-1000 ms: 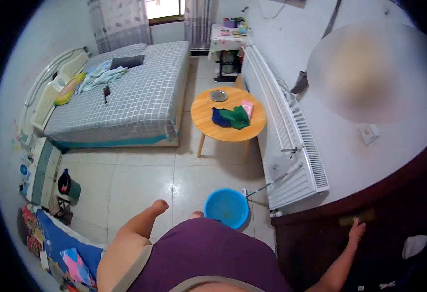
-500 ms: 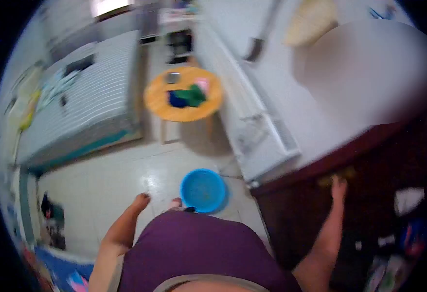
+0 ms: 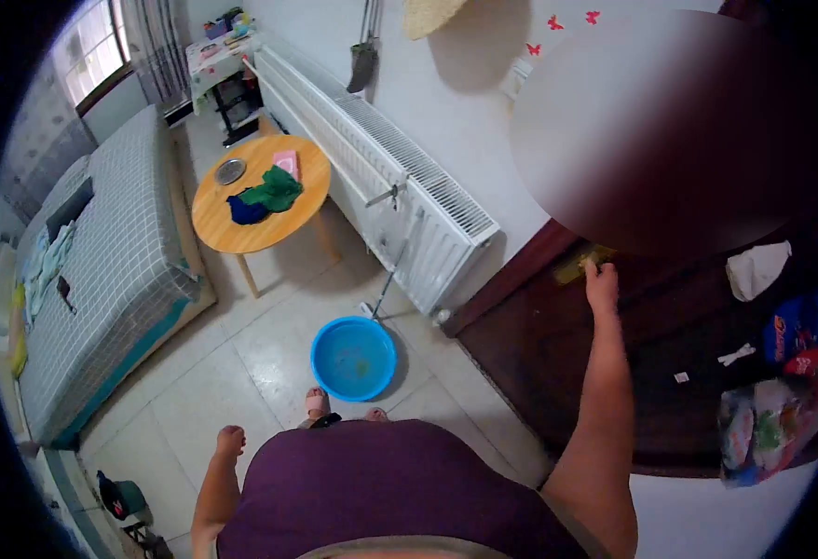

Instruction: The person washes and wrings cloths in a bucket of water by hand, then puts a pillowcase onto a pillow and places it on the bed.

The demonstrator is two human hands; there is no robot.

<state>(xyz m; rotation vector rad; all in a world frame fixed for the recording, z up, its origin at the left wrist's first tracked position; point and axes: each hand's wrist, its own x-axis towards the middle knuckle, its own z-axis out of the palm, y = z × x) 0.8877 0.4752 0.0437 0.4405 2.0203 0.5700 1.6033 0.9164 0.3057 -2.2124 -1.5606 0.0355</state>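
Observation:
My right hand (image 3: pixel 601 284) reaches out to the dark brown door (image 3: pixel 521 340), its fingers closed on a brass-coloured door handle (image 3: pixel 571 270). Part of the handle is hidden by the fingers. My left hand (image 3: pixel 231 440) hangs low on the left over the tiled floor, fingers curled in, with nothing visible in it. A blue basin (image 3: pixel 353 360) stands on the floor before my feet, between the two hands and touching neither. Some water and small bits seem to lie in its bottom.
A round wooden table (image 3: pixel 232 228) holds green and dark blue cloths, a pink item and a round metal dish. Beyond it a white radiator (image 3: pixel 432 265) runs along the wall. At left stands a bed (image 3: pixel 115 298). Plastic bags (image 3: pixel 770 424) hang on the door at right.
My view has turned to the right and sharpened, so the table, bed and basin sit further left. My right hand stays at the door handle; my left hand appears lower.

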